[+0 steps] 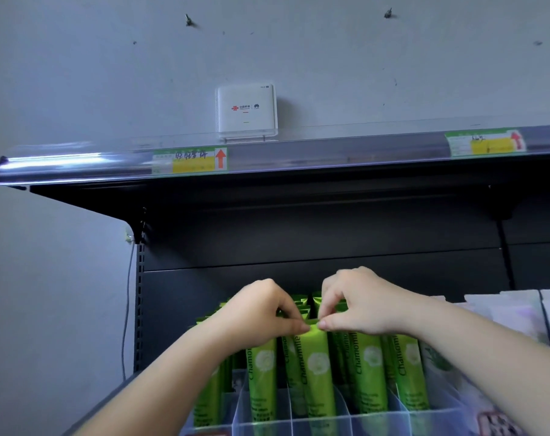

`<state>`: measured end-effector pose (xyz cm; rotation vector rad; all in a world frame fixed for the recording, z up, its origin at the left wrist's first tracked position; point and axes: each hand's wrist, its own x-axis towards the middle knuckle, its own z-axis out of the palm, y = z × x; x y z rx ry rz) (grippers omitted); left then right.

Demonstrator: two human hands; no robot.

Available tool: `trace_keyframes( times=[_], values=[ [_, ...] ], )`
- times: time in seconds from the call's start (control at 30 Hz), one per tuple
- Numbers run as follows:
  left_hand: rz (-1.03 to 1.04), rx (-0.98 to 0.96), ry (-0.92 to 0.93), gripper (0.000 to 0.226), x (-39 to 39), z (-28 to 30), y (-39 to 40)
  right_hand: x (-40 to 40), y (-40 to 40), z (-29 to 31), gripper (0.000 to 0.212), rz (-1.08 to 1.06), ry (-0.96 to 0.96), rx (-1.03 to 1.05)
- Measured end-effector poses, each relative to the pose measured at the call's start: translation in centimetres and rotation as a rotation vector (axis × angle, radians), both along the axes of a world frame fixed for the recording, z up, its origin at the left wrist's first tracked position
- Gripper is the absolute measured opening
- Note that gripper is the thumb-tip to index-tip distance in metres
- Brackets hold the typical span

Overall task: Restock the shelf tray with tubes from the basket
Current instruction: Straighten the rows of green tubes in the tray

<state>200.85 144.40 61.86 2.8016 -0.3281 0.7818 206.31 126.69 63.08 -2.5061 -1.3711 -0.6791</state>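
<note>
1. The dark shelf unit (330,234) fills most of your view, and its upper shelf (267,165) carries a clear plastic strip along the front edge.
2. Behind that strip you see two price labels with red arrows, one label (190,161) on the left and another label (484,143) on the right.
3. A white router (246,111) stands on the upper shelf, against the grey wall (78,73).
4. On the lower level, the clear shelf tray (298,418) has upright dividers, and green tubes (366,376) stand in its compartments in rows, with the crimped ends up.
5. Pale packets (519,313) stand just beside the tray on the right.
6. Your left hand (261,309) and your right hand (358,303) meet above the middle compartment.
7. The tube you work on (316,363) stands upright at the front of that middle compartment, between the other green tubes.
8. The fingers (300,326) of your left hand pinch the left corner of the top edge of this tube.
9. The fingers (325,324) of your right hand pinch the right corner of the same edge, so both hands are closed on one tube.
10. The basket is not in your view.
</note>
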Motion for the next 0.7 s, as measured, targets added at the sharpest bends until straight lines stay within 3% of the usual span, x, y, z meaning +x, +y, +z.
trace_keyframes(
  times=[0.43,0.57,0.7],
  values=[
    [0.07,0.007,-0.076,0.018,-1.5,-1.0,0.6,-0.8,1.1,-1.1,0.024,-0.065,-0.015,0.05],
    [0.008,-0.159,-0.221,0.011,-2.6,-0.8,1.1,-1.1,0.7,-1.2,0.022,-0.062,-0.02,0.083],
    [0.001,-0.307,-0.304,0.012,-4.3,0.1,2.1,-1.6,-0.2,-0.6,0.009,-0.018,-0.006,0.253]
  ],
)
